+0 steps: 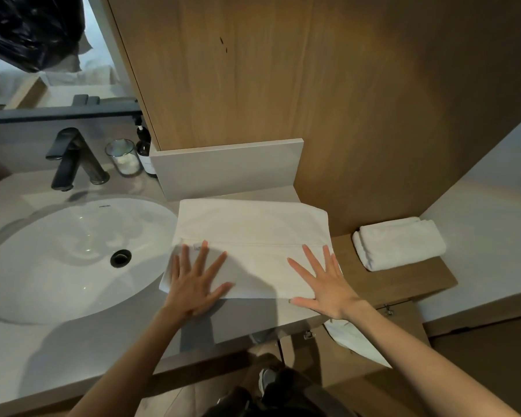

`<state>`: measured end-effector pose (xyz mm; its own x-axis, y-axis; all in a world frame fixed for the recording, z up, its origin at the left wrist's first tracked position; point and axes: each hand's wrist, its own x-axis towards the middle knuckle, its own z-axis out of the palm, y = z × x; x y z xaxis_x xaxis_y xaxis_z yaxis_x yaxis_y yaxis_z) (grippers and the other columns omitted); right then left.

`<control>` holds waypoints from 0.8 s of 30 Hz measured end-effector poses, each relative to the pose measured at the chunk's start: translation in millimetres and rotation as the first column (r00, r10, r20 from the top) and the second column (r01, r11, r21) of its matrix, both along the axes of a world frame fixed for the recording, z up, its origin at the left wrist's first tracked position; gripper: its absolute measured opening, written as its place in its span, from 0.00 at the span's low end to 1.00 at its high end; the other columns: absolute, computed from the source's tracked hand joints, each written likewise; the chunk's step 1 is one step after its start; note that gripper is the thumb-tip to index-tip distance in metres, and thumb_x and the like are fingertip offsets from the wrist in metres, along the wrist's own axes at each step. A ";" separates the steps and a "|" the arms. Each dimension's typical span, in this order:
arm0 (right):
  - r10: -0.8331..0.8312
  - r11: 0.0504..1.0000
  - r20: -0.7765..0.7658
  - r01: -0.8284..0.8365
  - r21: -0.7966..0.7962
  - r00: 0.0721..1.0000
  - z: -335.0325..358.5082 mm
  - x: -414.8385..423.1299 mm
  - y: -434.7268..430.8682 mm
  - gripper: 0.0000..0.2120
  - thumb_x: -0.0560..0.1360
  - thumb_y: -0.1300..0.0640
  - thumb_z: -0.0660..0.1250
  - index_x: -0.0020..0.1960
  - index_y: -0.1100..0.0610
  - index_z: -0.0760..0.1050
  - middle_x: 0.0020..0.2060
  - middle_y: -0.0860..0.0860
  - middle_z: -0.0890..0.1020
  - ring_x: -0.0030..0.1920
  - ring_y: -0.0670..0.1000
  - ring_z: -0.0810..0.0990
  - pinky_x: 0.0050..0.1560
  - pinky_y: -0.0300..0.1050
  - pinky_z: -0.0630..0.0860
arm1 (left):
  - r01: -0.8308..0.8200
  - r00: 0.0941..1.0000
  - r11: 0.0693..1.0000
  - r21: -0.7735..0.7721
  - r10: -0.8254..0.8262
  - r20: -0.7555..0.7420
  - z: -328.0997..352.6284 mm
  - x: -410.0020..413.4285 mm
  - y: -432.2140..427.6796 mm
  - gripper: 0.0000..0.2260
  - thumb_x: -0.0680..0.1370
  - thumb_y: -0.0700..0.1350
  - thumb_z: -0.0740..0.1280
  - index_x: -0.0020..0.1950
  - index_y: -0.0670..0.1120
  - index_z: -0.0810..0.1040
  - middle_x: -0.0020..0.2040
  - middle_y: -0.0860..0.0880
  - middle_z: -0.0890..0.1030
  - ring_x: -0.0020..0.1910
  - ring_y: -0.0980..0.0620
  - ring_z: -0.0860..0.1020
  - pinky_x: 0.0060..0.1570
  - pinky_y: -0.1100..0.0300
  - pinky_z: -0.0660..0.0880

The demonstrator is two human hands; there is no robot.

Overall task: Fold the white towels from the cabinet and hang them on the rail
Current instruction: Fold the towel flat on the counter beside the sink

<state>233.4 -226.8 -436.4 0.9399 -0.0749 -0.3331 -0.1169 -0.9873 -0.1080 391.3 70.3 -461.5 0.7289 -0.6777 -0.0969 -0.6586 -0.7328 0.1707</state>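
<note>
A white towel [253, 233] lies folded flat on the grey counter [73, 341], just right of the sink. My left hand [194, 281] presses on its near left corner with fingers spread straight. My right hand [322, 281] lies flat on its near right part, fingers spread as well. A second white towel [399, 243], folded into a small thick bundle, sits on the wooden shelf [433, 278] to the right. No rail is in view.
A white oval sink [57, 266] with a black faucet [69, 158] fills the left. A glass jar [123, 158] and a dark pump bottle [145, 152] stand behind it. A wood panel [283, 70] rises behind the towel. Some white cloth [352, 341] hangs below the counter edge.
</note>
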 end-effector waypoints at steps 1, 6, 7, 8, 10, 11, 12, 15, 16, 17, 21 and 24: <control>0.020 1.000 -0.002 -0.020 -0.003 1.000 1.5 -1.8 -2.2 0.39 0.73 0.26 0.50 0.74 0.34 0.31 0.74 0.48 0.27 0.70 0.63 0.21 0.71 0.59 0.27 | 0.026 1.000 1.000 0.008 -0.026 0.007 0.4 -0.9 2.4 0.36 0.72 0.76 0.39 0.77 0.63 0.41 0.78 0.49 0.35 0.73 0.36 0.31 0.70 0.36 0.32; 0.042 0.998 -0.026 -0.043 -0.053 0.999 9.2 -9.0 -2.8 0.36 0.79 0.37 0.53 0.72 0.34 0.29 0.76 0.51 0.31 0.73 0.65 0.29 0.71 0.55 0.32 | 0.150 0.985 0.986 0.069 -0.155 0.071 3.1 -4.2 21.3 0.34 0.74 0.73 0.50 0.77 0.61 0.52 0.79 0.43 0.50 0.73 0.28 0.51 0.68 0.29 0.53; 0.025 0.998 -0.044 -0.027 -0.049 0.999 11.8 -10.0 -1.3 0.36 0.80 0.41 0.55 0.72 0.34 0.29 0.76 0.51 0.31 0.74 0.64 0.30 0.73 0.55 0.37 | 0.150 0.983 0.985 0.082 -0.157 0.093 6.6 -4.9 23.0 0.32 0.75 0.70 0.52 0.77 0.60 0.55 0.78 0.41 0.54 0.71 0.27 0.58 0.66 0.30 0.60; 0.010 0.999 -0.060 -0.013 -0.045 0.998 14.8 -10.9 0.0 0.37 0.80 0.46 0.56 0.72 0.35 0.29 0.76 0.51 0.32 0.74 0.64 0.30 0.75 0.55 0.42 | 0.153 0.981 0.985 0.081 -0.161 0.108 9.4 -5.9 24.1 0.31 0.76 0.67 0.56 0.77 0.58 0.57 0.76 0.39 0.59 0.69 0.27 0.63 0.63 0.31 0.65; 0.006 0.999 -0.071 -0.010 -0.050 0.997 21.4 -11.7 0.8 0.38 0.81 0.54 0.57 0.74 0.35 0.31 0.77 0.51 0.34 0.76 0.63 0.33 0.75 0.54 0.54 | 0.161 0.978 0.984 0.076 -0.169 0.120 11.5 -5.9 26.2 0.36 0.71 0.58 0.71 0.75 0.55 0.62 0.72 0.36 0.66 0.64 0.27 0.69 0.59 0.32 0.70; 0.010 0.999 -0.068 -0.014 -0.050 0.998 23.7 -11.9 -0.3 0.39 0.81 0.58 0.57 0.75 0.35 0.33 0.78 0.50 0.36 0.76 0.62 0.35 0.73 0.52 0.60 | 0.170 0.977 0.983 0.066 -0.177 0.119 10.9 -4.2 29.2 0.39 0.67 0.53 0.76 0.75 0.54 0.63 0.71 0.36 0.68 0.63 0.27 0.70 0.59 0.33 0.70; 0.012 0.999 -0.058 -0.014 -0.043 0.998 26.3 -11.4 -1.8 0.39 0.80 0.61 0.57 0.75 0.35 0.35 0.78 0.49 0.39 0.77 0.61 0.38 0.71 0.50 0.65 | 0.178 0.977 0.983 0.046 -0.183 0.113 11.3 -1.5 33.1 0.41 0.66 0.49 0.78 0.75 0.54 0.63 0.71 0.36 0.68 0.64 0.27 0.71 0.59 0.33 0.70; -0.024 1.000 0.013 0.024 0.015 1.000 30.4 -10.6 -9.1 0.33 0.80 0.61 0.56 0.76 0.35 0.50 0.78 0.45 0.51 0.78 0.56 0.50 0.67 0.50 0.71 | 0.148 0.987 0.988 -0.047 -0.144 0.071 18.2 6.8 47.5 0.39 0.65 0.39 0.79 0.73 0.54 0.68 0.69 0.41 0.73 0.62 0.34 0.75 0.54 0.38 0.75; -0.063 0.997 0.056 0.061 0.048 0.996 31.6 -10.8 -13.2 0.28 0.80 0.59 0.57 0.75 0.35 0.57 0.77 0.43 0.58 0.77 0.54 0.57 0.67 0.51 0.72 | 0.122 0.991 0.988 -0.090 -0.117 0.062 21.3 9.0 51.1 0.36 0.65 0.37 0.79 0.70 0.53 0.71 0.67 0.43 0.75 0.60 0.36 0.77 0.51 0.40 0.78; -0.123 0.988 0.104 0.112 0.102 0.987 32.7 -10.9 -17.7 0.23 0.80 0.57 0.57 0.71 0.37 0.65 0.73 0.43 0.68 0.72 0.52 0.67 0.64 0.52 0.75 | 0.083 0.996 0.987 -0.138 -0.077 0.048 25.4 11.5 53.3 0.33 0.65 0.36 0.79 0.67 0.53 0.74 0.65 0.45 0.78 0.58 0.38 0.79 0.47 0.42 0.79; -0.480 0.833 0.247 0.349 0.429 0.842 41.0 -9.0 -33.9 0.10 0.78 0.58 0.62 0.51 0.44 0.77 0.40 0.46 0.81 0.40 0.49 0.80 0.38 0.44 0.78 | -0.172 0.981 0.932 -0.318 0.135 -0.137 45.8 26.4 56.1 0.12 0.74 0.40 0.71 0.57 0.50 0.81 0.51 0.45 0.84 0.45 0.42 0.82 0.42 0.52 0.80; -0.684 0.640 0.242 0.408 0.651 0.688 47.4 -0.8 -39.3 0.06 0.77 0.61 0.63 0.51 0.54 0.77 0.41 0.49 0.79 0.44 0.48 0.77 0.40 0.41 0.75 | -0.308 0.946 0.833 -0.459 0.218 -0.239 58.2 36.8 50.2 0.01 0.77 0.45 0.69 0.48 0.49 0.79 0.42 0.48 0.81 0.41 0.47 0.78 0.40 0.59 0.73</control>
<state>232.7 -266.1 -389.0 0.8159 -0.5751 -0.0605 -0.4182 -0.5144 -0.7487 428.0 120.5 -403.3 0.8887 -0.4553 0.0538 -0.3807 -0.6673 0.6402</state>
